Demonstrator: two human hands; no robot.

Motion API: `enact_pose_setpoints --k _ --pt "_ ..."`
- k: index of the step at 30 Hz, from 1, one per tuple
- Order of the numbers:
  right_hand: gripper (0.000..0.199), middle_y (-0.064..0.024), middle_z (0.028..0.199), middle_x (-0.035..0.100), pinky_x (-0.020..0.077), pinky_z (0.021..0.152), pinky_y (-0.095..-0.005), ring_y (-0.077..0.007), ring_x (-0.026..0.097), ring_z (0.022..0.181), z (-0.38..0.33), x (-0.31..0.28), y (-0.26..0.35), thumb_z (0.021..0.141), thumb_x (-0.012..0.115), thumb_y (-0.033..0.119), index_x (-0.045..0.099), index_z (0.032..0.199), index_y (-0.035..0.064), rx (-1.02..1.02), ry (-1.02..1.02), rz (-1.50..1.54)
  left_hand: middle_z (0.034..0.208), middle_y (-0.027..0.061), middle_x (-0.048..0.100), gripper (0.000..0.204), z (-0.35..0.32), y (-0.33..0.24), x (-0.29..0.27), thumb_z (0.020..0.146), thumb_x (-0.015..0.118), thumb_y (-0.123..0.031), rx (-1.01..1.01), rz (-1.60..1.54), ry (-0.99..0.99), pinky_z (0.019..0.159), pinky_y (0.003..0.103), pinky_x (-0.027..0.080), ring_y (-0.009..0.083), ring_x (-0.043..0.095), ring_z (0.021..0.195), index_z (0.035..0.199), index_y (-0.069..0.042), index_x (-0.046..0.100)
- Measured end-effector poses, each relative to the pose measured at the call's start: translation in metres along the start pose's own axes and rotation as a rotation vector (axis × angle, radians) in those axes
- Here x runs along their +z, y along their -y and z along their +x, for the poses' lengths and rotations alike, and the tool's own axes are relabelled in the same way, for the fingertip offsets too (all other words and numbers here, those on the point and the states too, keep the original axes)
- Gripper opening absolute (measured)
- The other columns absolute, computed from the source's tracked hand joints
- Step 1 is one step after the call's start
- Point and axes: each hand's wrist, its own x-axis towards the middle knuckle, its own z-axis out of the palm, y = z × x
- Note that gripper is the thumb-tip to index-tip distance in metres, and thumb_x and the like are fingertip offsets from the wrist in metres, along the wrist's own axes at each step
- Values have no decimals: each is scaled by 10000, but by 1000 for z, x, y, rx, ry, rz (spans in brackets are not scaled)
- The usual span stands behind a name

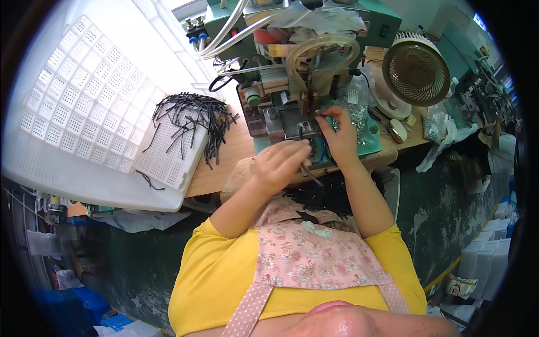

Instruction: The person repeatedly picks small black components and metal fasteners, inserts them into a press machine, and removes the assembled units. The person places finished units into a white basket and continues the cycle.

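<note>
A big white perforated plastic tray (84,106) carries a heap of thin black tube pieces (188,121). At the green bench machine (292,73), the right hand (337,132) pinches something at its grey metal fixture (300,126). The left hand (278,163) grips one black tube piece (310,175). It seems a loading step; next needs exact aligning.

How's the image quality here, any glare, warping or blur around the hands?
Head view: the white perforated tray is overexposed at upper left, washing out its far rim; fisheye bending curves the tray edges and leaves black corners; the left hand and right hand at the green machine are evenly lit and fairly sharp; the black strips stay distinct; the area under the bench is dim.
</note>
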Motion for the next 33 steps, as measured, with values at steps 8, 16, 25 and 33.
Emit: enact_pose_setpoints --k 8,16,25,33 --pt "146 -115 998 599 450 842 -300 -223 591 947 -5 -66 -65 867 566 -11 534 1006 18 2 -279 -62 944 66 662 214 1 3 36 699 717 -102 56 20 8 643 273 544 228 676 924 898 -64 649" --pt "286 -176 1012 567 445 808 -424 -365 552 953 -43 -104 -122 814 590 17 545 1097 24 78 203 -852 972 58 653 192 -7 4 39 714 703 -105 50 21 -20 631 259 533 222 668 953 894 -77 643" --pt "210 -97 984 597 398 801 -423 -304 569 904 -26 -64 -134 839 585 14 576 1039 78 -74 -3 -697 1206 130 561 336 -37 5 32 749 658 -9 -60 -16 17 889 390 488 295 547 1145 1077 -62 607" --pt "152 -100 1046 589 424 798 -406 -294 567 951 -26 -47 -123 852 589 -15 611 985 58 -115 -149 -573 1423 162 375 545 -90 89 1 835 539 -37 -408 738 279 1111 499 198 319 293 1365 1357 -176 466"
